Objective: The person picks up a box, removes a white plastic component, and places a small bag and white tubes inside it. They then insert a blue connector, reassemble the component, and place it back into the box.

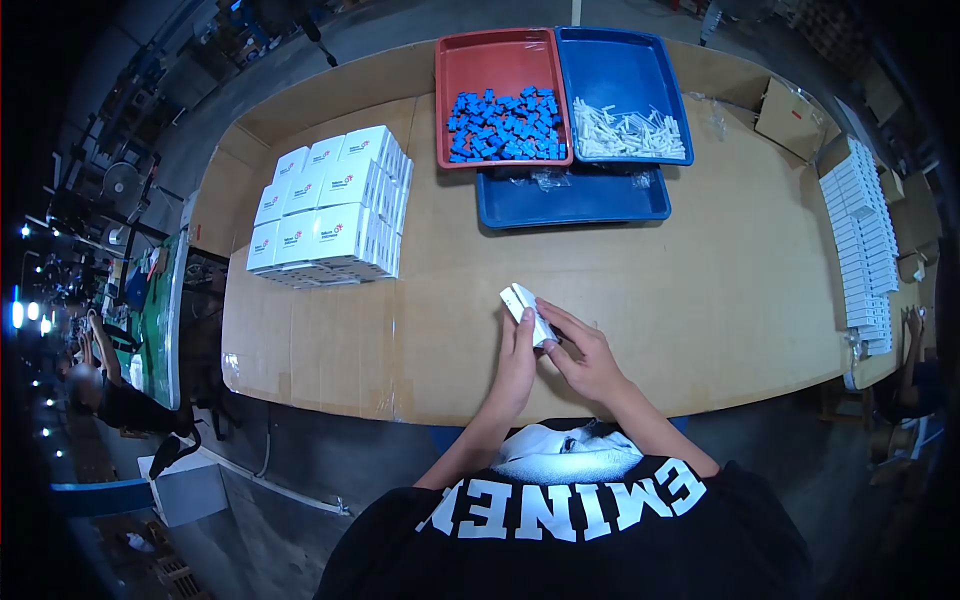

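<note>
The fingers of the left hand (516,354) and right hand (588,362) are closed around a small white box (518,298), one hand on each side, so neither is nearer. Its long way slants from far left to near right, and its far end pokes out past the left thumb. Beneath is the brown table (440,330); white boxes (325,195) stand stacked far to the left.

In dim light, we saw grey floor (385,48) beyond our cardboard-covered table (335,345); off to the left, a green-topped bench (155,335) stood near a round fan (122,182), and lamps (17,314) glowed.
</note>
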A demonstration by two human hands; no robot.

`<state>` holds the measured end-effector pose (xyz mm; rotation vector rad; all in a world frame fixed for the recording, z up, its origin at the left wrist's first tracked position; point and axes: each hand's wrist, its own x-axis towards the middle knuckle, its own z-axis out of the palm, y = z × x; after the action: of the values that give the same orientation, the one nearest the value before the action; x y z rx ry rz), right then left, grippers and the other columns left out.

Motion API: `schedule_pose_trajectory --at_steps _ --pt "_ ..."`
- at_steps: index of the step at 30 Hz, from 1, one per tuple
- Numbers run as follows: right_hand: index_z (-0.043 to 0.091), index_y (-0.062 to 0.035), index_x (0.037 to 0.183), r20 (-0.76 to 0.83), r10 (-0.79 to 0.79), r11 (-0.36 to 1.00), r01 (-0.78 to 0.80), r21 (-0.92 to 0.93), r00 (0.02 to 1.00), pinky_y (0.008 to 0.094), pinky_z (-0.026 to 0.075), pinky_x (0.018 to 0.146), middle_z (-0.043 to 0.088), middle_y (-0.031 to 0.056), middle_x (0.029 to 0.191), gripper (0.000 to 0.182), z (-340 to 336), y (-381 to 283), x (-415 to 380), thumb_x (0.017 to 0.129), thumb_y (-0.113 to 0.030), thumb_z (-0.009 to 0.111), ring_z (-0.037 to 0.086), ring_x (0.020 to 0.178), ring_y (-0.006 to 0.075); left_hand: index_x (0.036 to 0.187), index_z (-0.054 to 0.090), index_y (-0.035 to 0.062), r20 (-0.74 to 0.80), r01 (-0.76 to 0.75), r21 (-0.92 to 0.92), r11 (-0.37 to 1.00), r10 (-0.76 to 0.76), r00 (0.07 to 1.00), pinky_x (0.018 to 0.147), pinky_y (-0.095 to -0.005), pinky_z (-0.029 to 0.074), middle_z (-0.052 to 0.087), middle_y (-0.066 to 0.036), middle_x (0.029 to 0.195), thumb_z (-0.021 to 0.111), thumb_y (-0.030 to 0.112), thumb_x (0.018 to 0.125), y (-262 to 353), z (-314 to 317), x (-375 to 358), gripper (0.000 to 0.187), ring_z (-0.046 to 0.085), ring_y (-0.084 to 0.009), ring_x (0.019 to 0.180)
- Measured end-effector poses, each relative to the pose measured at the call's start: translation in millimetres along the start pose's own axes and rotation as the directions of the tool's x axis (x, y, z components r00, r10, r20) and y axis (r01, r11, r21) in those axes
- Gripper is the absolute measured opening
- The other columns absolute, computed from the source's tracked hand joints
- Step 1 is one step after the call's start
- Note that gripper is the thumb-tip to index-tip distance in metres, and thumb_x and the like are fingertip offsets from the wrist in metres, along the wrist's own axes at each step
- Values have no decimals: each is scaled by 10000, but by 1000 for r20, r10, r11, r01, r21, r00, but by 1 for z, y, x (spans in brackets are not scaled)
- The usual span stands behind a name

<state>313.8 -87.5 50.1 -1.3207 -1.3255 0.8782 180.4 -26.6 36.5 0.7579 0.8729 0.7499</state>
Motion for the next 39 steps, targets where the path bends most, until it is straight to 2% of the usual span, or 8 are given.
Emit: schedule_pose_trajectory --at_steps 2,4,5,7,9,11,16,39 --pt "553 34 1444 -5 -12 997 11 -75 1000 380 523 1055 563 227 1494 532 0 2 -1 935 -59 680 614 1319 327 1513 349 63 10 -40 64 997 39 999 1058 -398 485 521 -122 1350 404 480 1118 -7 -1 2 577 556 -213 1235" --pt "571 50 1411 -4 -254 919 240 -311 967 397 573 966 613 248 1420 492 0 9 0 945 -71 677 675 1212 371 1508 359 65 8 -35 68 997 35 999 1037 -387 483 526 -115 1329 416 479 1115 1 4 -3 574 554 -205 1209" --pt "571 50 1411 -5 -253 919 239 -312 967 397 573 966 613 248 1420 492 1 10 -1 945 -71 677 675 1212 371 1504 368 67 6 -32 73 997 32 999 1016 -377 481 530 -107 1309 428 478 1113 4 6 -4 570 552 -197 1183" --pt "585 59 1384 -32 -239 921 216 -323 971 415 602 869 667 263 1314 460 3 8 -3 959 -96 668 722 1059 406 1483 394 59 -7 -21 68 997 21 1000 998 -365 475 539 -101 1281 430 482 1111 0 5 -3 564 552 -189 1155" --pt "590 57 1380 -33 -229 913 203 -353 973 413 610 823 682 262 1280 450 4 8 -4 967 -109 661 736 992 398 1462 420 52 -22 -11 63 998 13 1000 980 -353 470 547 -95 1253 432 486 1110 -5 4 0 559 553 -182 1127" --pt "595 54 1375 -35 -220 904 190 -384 975 411 618 777 696 261 1246 441 5 10 -4 975 -122 655 749 925 391 1368 511 91 -50 -3 33 999 4 999 725 -249 455 556 -4 1022 428 408 1125 -8 4 2 408 519 -77 886" --pt "586 36 1403 -30 -281 851 235 -471 959 395 619 738 709 235 1239 426 8 16 -6 993 -81 602 754 831 344 1282 539 85 -88 -16 30 999 18 996 750 -260 438 549 6 979 426 413 1119 -7 8 1 383 510 -84 873" --pt "592 87 1355 -15 -335 821 285 -495 942 388 631 694 715 255 1203 404 14 22 -8 996 -99 600 756 802 343 1261 568 91 -103 -25 16 1000 27 994 779 -276 440 558 -1 974 442 416 1110 -14 -2 1 380 525 -98 878"
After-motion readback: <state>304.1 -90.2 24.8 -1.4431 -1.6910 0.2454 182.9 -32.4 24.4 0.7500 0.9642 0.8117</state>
